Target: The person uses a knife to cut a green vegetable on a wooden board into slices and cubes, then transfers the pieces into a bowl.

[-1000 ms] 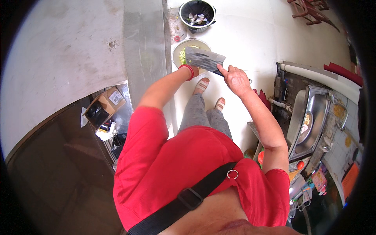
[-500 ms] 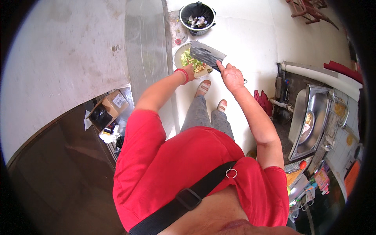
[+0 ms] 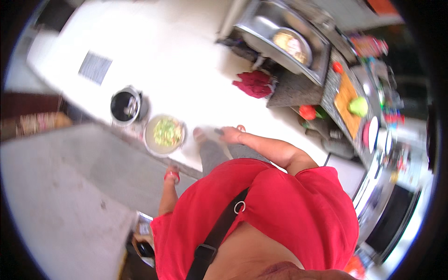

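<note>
My right hand (image 3: 230,135) is out in front of my legs, its fingers closed around the dark handle of a cleaver (image 3: 215,132). Motion smears the cleaver's blade. My left hand (image 3: 171,171), with a red bracelet at the wrist, hangs lower and to the left, beside the grey ledge. Its fingers are blurred, and nothing shows in it. Ahead of my left hand, apart from it, stands a pale round basin (image 3: 150,142) holding chopped green and yellowish vegetables (image 3: 168,132).
A bin (image 3: 143,108) with a dark liner stands beyond the basin. At the upper right, a metal sink (image 3: 322,65) holds a bowl of food. A counter carries a wooden cutting board (image 3: 346,100) and a round green vegetable (image 3: 358,107). Dark red cloth (image 3: 254,84) lies below the sink.
My view has swung right, bringing the counter and cutting board in. My left hand has left the vegetables in the basin. My right hand has lowered the cleaver away from above the basin.
</note>
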Available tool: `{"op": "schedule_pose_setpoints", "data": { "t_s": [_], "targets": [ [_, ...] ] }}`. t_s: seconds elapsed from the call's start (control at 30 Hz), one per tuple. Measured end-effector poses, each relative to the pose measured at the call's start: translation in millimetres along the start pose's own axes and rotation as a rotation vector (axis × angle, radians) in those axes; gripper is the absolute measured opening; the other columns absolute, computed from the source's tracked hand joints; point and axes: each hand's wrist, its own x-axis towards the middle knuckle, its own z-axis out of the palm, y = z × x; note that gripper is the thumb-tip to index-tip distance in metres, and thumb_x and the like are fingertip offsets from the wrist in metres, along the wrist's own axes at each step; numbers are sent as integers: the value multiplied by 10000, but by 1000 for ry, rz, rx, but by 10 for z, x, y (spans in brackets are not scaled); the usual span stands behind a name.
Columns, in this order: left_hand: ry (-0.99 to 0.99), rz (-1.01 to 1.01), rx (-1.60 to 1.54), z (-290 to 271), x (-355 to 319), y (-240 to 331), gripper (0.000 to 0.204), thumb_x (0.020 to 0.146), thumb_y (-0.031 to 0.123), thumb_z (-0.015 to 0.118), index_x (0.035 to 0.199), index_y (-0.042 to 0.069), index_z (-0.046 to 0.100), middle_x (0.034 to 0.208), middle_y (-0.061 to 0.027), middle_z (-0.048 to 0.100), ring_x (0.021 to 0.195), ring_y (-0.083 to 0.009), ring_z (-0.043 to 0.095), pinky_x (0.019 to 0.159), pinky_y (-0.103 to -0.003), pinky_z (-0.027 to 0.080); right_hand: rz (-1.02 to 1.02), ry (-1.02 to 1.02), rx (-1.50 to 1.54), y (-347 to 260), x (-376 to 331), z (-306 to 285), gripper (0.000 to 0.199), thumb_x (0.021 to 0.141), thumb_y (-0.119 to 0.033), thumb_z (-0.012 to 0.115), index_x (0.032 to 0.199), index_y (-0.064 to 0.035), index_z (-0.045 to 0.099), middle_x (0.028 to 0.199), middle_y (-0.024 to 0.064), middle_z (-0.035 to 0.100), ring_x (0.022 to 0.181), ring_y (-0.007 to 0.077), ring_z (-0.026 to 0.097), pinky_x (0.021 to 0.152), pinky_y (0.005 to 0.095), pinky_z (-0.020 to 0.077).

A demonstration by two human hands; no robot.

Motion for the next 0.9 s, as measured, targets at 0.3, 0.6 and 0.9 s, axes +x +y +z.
{"op": "schedule_pose_setpoints", "data": {
  "t_s": [0.3, 0.6, 0.9],
  "targets": [
    [-325, -105, 243, -574, 269, 1667, 465, 741, 384, 597, 1076, 65, 641, 1126, -203, 599, 1085, -337, 553, 930, -388, 443, 424, 195, 651, 1698, -1615, 217, 346, 802, -350, 579, 797, -4, 578, 636, 111, 574, 530, 190, 557, 506, 334, 442],
    [-76, 502, 426, -302, 1484, 4272, 512, 788, 393, 576, 1126, 10, 601, 1135, -166, 606, 1046, -300, 580, 915, -376, 446, 380, 641, 1499, 3032, -3185, 604, 240, 850, -230, 603, 863, -22, 484, 562, 24, 445, 416, 107, 398, 378, 281, 333],
    [-517, 742, -278, 892, 466, 7615, 570, 833, 161, 655, 1329, 23, 409, 1130, -93, 588, 959, -160, 589, 799, -275, 479, 137, 1176, 1795, 3651, -4340, 709, 65, 824, -88, 540, 846, -38, 504, 595, 28, 507, 492, 117, 492, 462, 265, 418]
  ]
}}
